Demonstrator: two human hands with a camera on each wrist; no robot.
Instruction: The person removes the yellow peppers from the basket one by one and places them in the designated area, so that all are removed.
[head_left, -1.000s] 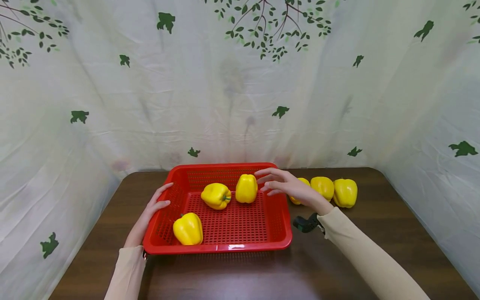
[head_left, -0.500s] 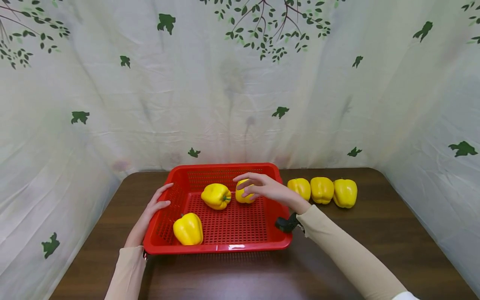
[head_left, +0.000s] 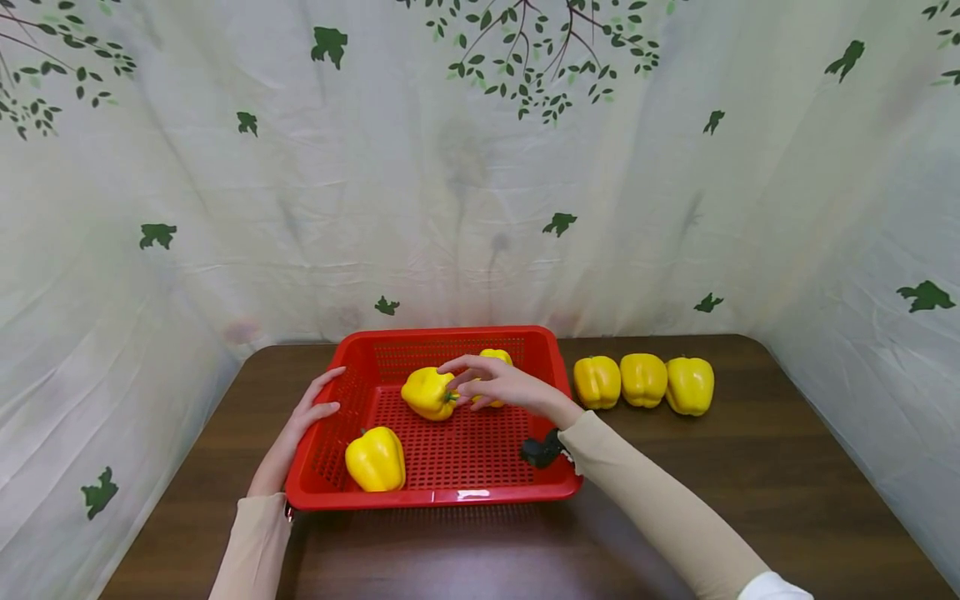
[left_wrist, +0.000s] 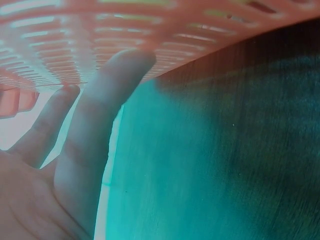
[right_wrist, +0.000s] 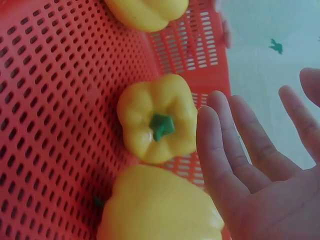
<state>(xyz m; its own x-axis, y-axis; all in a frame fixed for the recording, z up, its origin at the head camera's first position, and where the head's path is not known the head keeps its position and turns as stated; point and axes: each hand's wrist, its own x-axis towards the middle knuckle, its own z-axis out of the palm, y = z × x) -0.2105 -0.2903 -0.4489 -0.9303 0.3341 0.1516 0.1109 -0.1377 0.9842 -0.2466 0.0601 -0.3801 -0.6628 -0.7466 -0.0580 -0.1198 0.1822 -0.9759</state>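
Note:
A red plastic basket (head_left: 442, 496) holds 3 yellow bell peppers. One bell pepper (head_left: 375, 460) stands at the front left, and another bell pepper (head_left: 426, 393) lies on its side at the middle back, green stem facing right. Behind my right hand (head_left: 498, 385) a third bell pepper (head_left: 495, 354) is partly hidden. That hand hovers over the basket with loosely spread fingers, its fingertips near the lying pepper's stem; the right wrist view shows nothing in its palm. My left hand (head_left: 300, 425) touches the basket's left side, its fairly straight fingers (left_wrist: 95, 125) against the perforated wall.
Outside the basket, to its right, more bell peppers (head_left: 643, 381) stand in a row on the dark wooden table (head_left: 750, 475). A pale curtain (head_left: 465, 208) with green leaf prints surrounds the table behind and at both sides. The basket rim rises around its peppers.
My right hand has moved left across the basket, from its right rim past the back-right pepper toward the lying one. My left hand and the peppers have stayed in place.

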